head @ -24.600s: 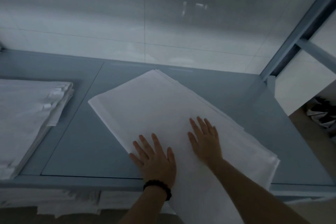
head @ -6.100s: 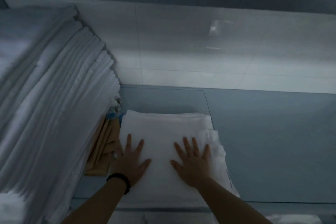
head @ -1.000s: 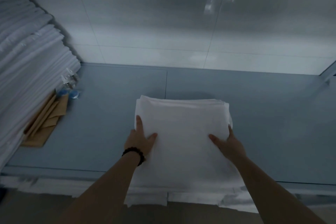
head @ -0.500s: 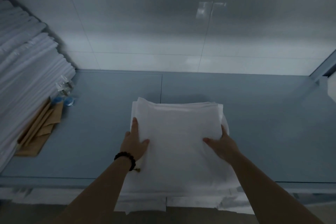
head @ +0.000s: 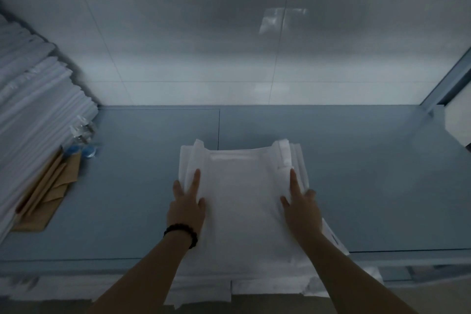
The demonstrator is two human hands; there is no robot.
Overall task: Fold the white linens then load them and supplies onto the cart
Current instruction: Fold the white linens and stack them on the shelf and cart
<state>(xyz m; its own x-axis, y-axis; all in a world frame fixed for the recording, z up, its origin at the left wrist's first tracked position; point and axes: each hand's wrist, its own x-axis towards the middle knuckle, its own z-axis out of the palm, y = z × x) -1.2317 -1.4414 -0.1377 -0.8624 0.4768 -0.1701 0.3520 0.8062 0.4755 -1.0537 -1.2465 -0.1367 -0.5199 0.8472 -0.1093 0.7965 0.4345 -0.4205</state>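
Note:
A small stack of folded white linens (head: 242,201) lies on the blue shelf surface (head: 369,176), its near end hanging over the front edge. My left hand (head: 187,201), with a dark bead bracelet at the wrist, rests on the stack's left side with fingers straight. On the right side lies my right hand (head: 299,201), also with straight fingers, the outer ones reaching over the edge. Both hands flank the stack.
A tall leaning pile of folded white linens (head: 33,120) fills the left. Beside it lie brown paper bags (head: 48,191) and small clear bottles with blue caps (head: 82,140). A tiled wall stands behind. A blue frame post (head: 446,81) rises at right. More white cloth shows below the shelf edge.
In the last second the folded stack has been drawn slightly nearer to me, and my fingers now lie straighter along its sides. Earlier I was pressing the linens flat elsewhere on the shelf.

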